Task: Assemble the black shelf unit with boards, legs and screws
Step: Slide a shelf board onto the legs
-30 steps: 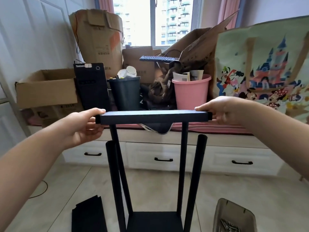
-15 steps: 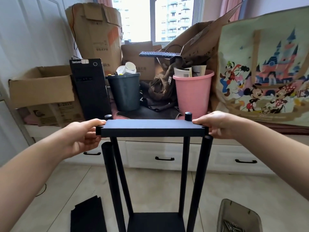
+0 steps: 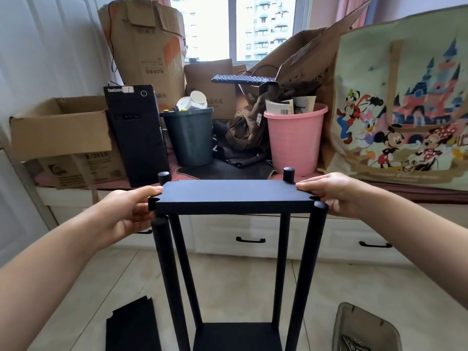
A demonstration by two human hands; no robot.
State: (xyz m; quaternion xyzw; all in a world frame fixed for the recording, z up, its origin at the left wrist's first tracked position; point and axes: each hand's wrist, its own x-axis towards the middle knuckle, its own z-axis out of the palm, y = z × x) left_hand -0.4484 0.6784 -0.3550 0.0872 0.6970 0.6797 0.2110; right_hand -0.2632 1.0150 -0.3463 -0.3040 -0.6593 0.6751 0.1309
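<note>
Black lower board (image 3: 238, 335) sits at six o'clock on the tiled floor, four black legs (image 3: 305, 269) rising from its corners. At seven o'clock a spare black board (image 3: 131, 325) lies flat; at five o'clock a grey tray (image 3: 364, 323) holds screws (image 3: 350, 343). Higher up, the top board (image 3: 233, 195) is held level among the leg tops: the two far legs poke up above it, the near right leg top sits at its corner notch, the near left leg top lies just below it. The left hand (image 3: 126, 211) grasps its nine o'clock edge, fingers over the top; the right hand (image 3: 329, 193) grasps the three o'clock edge likewise. Beyond, at twelve o'clock, stand a pink bucket (image 3: 295, 140), a dark bin (image 3: 190, 138) and cardboard boxes (image 3: 147, 44).
</note>
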